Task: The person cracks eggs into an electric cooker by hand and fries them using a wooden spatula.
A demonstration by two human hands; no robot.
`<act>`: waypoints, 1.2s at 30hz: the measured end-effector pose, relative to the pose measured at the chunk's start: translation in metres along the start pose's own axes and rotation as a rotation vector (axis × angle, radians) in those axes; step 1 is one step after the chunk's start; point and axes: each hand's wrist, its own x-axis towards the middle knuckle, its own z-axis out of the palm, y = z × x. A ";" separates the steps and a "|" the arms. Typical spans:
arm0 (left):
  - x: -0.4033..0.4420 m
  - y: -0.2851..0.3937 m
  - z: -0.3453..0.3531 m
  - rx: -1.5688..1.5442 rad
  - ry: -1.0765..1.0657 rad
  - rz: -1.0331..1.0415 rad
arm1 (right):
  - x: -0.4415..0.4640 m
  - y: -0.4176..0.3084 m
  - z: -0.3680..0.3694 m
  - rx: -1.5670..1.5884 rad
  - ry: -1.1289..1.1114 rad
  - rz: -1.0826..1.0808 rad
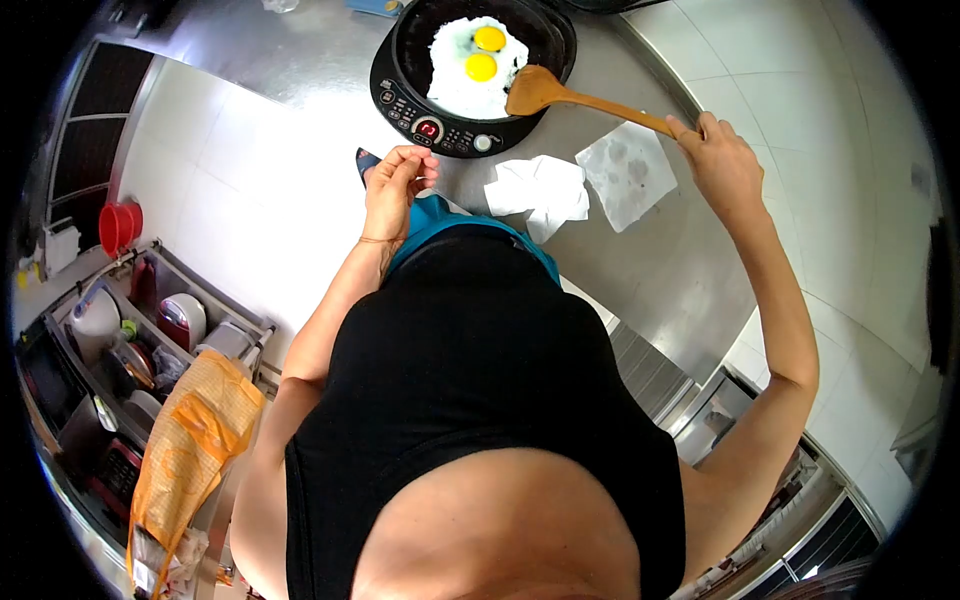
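My right hand (722, 165) is wrapped round the handle of a wooden spatula (540, 90). Its flat blade rests at the right edge of two fried eggs (478, 70), whose yolks are yellow and whole and whose whites have run together. They lie in a black frying pan (415, 50) on a black induction cooker (400, 112) with a lit red display. My left hand (398, 185) hangs just in front of the cooker's control panel, apart from it. Its fingers are curled in towards the thumb, and nothing shows between them.
A crumpled white paper towel (540, 192) and a stained paper sheet (628, 175) lie on the steel counter (660, 290), right of the cooker. At the lower left, a rack (150, 290) holds dishes beside an orange bag (190, 430). A red bucket (120, 228) is farther back.
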 end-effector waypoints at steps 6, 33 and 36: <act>-0.001 0.003 0.002 0.045 0.021 -0.015 | 0.007 0.003 -0.040 0.007 -0.102 0.107; 0.003 0.002 -0.009 0.005 0.147 -0.049 | 0.191 0.020 0.009 0.058 0.068 -0.495; 0.008 0.004 -0.006 0.009 0.124 -0.052 | 0.197 0.020 0.001 0.041 0.083 -0.532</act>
